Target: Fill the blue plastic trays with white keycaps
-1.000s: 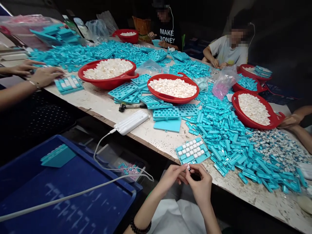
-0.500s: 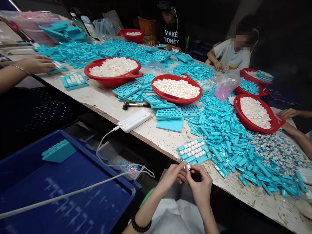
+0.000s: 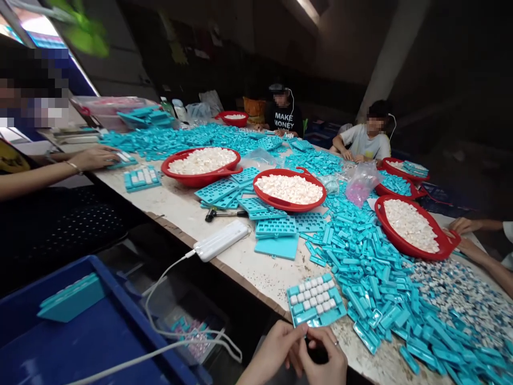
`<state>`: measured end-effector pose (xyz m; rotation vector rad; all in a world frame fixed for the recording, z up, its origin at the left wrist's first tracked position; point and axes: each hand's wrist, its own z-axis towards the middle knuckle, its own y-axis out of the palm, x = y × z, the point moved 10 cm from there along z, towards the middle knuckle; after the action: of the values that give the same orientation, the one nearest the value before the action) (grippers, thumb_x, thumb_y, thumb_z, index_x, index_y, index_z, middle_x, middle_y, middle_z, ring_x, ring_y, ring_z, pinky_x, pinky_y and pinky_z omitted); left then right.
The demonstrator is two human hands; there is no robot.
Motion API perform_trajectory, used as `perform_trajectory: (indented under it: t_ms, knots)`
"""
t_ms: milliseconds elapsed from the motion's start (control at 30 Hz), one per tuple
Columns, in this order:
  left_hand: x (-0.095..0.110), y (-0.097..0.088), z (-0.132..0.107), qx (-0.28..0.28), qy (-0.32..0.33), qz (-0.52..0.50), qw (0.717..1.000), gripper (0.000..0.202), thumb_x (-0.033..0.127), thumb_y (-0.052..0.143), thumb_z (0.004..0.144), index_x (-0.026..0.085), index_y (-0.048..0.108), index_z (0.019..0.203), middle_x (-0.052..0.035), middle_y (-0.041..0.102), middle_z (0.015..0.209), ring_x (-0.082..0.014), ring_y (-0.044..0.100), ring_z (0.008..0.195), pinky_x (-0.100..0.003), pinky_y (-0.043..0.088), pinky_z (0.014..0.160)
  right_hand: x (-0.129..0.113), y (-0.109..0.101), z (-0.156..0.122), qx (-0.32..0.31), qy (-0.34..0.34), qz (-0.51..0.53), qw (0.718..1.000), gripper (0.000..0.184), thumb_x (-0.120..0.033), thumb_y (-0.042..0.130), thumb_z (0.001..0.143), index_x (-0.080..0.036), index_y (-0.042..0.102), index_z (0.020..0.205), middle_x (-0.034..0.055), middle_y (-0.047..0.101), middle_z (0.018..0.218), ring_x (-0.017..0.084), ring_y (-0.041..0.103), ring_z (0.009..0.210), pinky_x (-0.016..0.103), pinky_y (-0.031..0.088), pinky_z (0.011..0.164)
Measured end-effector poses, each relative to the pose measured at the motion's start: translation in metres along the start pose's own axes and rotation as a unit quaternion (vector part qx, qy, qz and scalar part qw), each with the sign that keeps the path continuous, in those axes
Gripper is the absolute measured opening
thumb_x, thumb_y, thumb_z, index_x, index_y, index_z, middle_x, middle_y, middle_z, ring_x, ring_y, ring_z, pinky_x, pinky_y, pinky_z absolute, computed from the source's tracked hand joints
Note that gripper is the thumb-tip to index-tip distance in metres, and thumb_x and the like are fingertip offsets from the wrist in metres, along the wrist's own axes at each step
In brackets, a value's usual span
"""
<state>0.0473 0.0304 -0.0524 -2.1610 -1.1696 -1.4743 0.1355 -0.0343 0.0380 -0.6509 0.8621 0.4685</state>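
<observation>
My left hand (image 3: 278, 347) and my right hand (image 3: 325, 350) meet at the front edge of the table, thumbs and fingers pinched together. A small white keycap showed between these fingertips half a second ago; now the fingers almost wholly hide what they pinch. Just beyond them lies a turquoise toy keyboard (image 3: 300, 316) with rows of white keycaps (image 3: 313, 291), apart from or barely behind my fingertips. To its right spreads a heap of loose turquoise bar-shaped pieces (image 3: 371, 278).
Red baskets (image 3: 280, 204) hold white keycaps. Turquoise key frames (image 3: 276, 227), a small hammer (image 3: 224, 214) and a white power bank (image 3: 221, 240) lie nearby. A cable runs over a blue tub (image 3: 24, 347) at lower left. Co-workers sit around; one co-worker's hand (image 3: 94, 160) is at left.
My view has tilted up, so the table and my hands sit lower in the picture. My hands stay pinched together; the white keycap between them is no longer plainly visible.
</observation>
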Motion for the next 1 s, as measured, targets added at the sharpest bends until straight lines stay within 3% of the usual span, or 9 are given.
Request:
perform_trajectory:
  t_ms: [267,533,767,1000]
  knots:
    - [0.001,0.005,-0.003,-0.049,0.008,-0.016,0.999,0.074,0.082,0.053,0.076,0.011,0.065,0.060,-0.0092,0.066,0.051,-0.0141,0.060,0.041,-0.020,0.027,0.039,0.003,0.001,-0.009,0.035,-0.001,0.022,0.999,0.011,-0.020,0.066,0.084,-0.022,0.077,0.086,0.0007,0.066,0.070,0.013,0.060,0.054,0.021,0.051,0.056]
    - [0.003,0.005,-0.004,-0.057,0.013,-0.021,0.998,0.076,0.083,0.049,0.079,0.012,0.065,0.056,-0.0086,0.064,0.050,-0.0121,0.056,0.038,-0.021,0.025,0.040,0.008,0.002,-0.009,0.019,0.014,-0.004,1.000,0.014,-0.030,0.066,0.086,-0.024,0.078,0.085,0.0023,0.069,0.071,0.016,0.063,0.055,0.024,0.053,0.057]
    - [-0.003,0.002,0.003,-0.018,0.010,0.009,1.000,0.076,0.086,0.051,0.073,0.014,0.061,0.049,-0.0064,0.058,0.043,-0.0121,0.051,0.035,-0.022,0.024,0.039,0.021,0.007,-0.014,-0.013,0.048,0.001,0.999,0.021,-0.038,0.065,0.087,-0.022,0.077,0.081,0.0028,0.067,0.067,0.016,0.064,0.053,0.024,0.053,0.053]
    - [0.015,0.004,-0.006,-0.058,0.018,0.024,0.998,0.070,0.076,0.058,0.077,0.011,0.067,0.052,-0.0090,0.064,0.048,-0.0125,0.055,0.039,-0.021,0.030,0.042,0.012,0.004,-0.010,0.006,0.041,-0.047,0.998,0.020,-0.035,0.064,0.084,-0.023,0.072,0.070,0.0002,0.062,0.058,0.016,0.060,0.048,0.024,0.050,0.053]
